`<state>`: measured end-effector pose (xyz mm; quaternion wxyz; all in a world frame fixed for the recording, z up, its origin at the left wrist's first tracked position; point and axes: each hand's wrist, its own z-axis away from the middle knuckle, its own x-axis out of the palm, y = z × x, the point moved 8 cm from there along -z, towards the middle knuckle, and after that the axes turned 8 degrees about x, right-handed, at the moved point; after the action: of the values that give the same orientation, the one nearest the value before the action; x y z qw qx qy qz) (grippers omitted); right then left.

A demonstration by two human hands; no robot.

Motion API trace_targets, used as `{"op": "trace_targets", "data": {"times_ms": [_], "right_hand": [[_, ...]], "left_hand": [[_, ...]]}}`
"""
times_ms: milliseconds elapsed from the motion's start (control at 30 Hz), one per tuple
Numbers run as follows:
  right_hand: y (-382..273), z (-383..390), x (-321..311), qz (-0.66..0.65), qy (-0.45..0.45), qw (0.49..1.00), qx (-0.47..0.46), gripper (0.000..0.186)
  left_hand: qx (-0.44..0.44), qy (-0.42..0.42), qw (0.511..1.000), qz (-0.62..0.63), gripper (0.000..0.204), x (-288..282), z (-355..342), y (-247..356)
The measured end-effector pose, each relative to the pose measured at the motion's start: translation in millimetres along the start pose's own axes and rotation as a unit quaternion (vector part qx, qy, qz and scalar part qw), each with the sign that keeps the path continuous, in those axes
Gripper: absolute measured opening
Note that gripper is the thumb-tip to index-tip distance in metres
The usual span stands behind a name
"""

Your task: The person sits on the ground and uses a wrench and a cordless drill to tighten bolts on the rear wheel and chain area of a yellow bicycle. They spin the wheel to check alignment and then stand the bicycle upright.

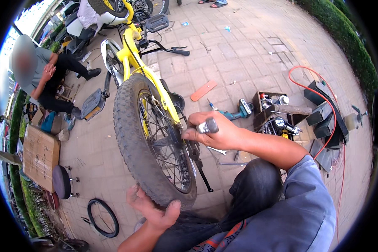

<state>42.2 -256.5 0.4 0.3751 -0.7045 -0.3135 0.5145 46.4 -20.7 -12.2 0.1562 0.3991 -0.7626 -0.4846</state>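
Observation:
A yellow bicycle (132, 52) stands upside down or propped in front of me, its fat knobbly tyre (132, 138) facing me. My left hand (155, 212) cups the near bottom of that tyre, thumb on one side and fingers on the other. At the wheel's hub end, my right hand (216, 130) is closed round a tool with a thick grey cylindrical handle (208, 125). The tool's working end is hidden behind the fingers and frame. Spokes (168, 157) and the chain side show inside the rim.
To the right lie a teal cordless drill (239, 110), an orange-red strip (203, 90), a spanner (217, 150), a wooden toolbox (266, 113) and a red hose (334, 113). Leftward are a seated person (42, 75), a cardboard box (40, 157), a rolling stool (63, 181) and a loose tyre (103, 217).

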Motion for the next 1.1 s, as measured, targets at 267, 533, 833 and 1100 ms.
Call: {"op": "trace_targets", "data": {"times_ms": [267, 533, 833, 1100], "right_hand": [[104, -78, 10, -0.266, -0.053, 0.940, 0.209, 0.025], [209, -20, 80, -0.323, -0.065, 0.887, 0.324, 0.035], [135, 91, 76, -0.210, -0.323, 0.881, 0.276, 0.033], [38, 29, 16, -0.444, -0.214, 0.851, 0.179, 0.051]], "left_hand": [[-0.051, 0.050, 0.997, -0.007, 0.094, 2, -5, 6], [-0.032, 0.062, 0.996, -0.054, 0.095, 0, -7, 5], [-0.002, 0.034, 0.999, -0.001, 0.098, -3, -10, -5], [0.014, 0.033, 0.999, 0.014, 0.099, -3, -14, -3]]}}
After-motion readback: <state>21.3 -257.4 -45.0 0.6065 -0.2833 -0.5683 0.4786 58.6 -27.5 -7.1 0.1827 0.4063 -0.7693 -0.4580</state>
